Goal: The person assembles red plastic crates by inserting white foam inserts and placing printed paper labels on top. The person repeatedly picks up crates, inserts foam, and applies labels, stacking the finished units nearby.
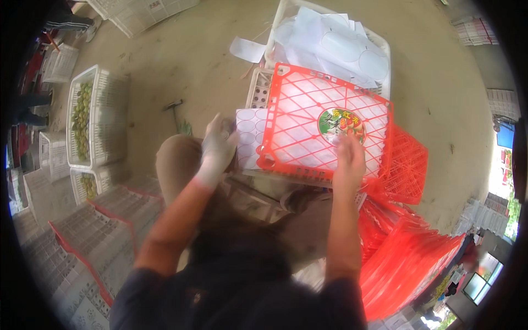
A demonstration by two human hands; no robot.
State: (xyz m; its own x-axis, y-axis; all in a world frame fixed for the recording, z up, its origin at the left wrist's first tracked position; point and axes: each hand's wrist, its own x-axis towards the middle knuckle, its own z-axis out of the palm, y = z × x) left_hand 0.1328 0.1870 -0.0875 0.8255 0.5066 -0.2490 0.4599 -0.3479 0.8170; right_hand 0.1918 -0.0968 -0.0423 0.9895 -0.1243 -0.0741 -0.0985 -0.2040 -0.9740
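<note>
A red lattice plastic lid (pixel 300 140) lies before me over a white lining, with a round, colourful fruit label (pixel 334 122) on it. My right hand (pixel 350 158) is over the lid, its fingers stretched out at the label's lower edge; whether they press on it I cannot tell. My left hand (pixel 216 147), in a pale glove, is beside the lid's left side, fingers slightly bent and apart. Right by it, a white sheet with printed circles (pixel 250 132) sticks out from beside the lid.
Behind the lid stands a white crate (pixel 386 49) of paper sheets (pixel 335 47). More red lattice lids (pixel 407 165) lie to the right, with a stack (pixel 407 258) nearer me. White crates of green fruit (pixel 82 118) stand at left. A dark-handled tool (pixel 174 110) lies on the floor.
</note>
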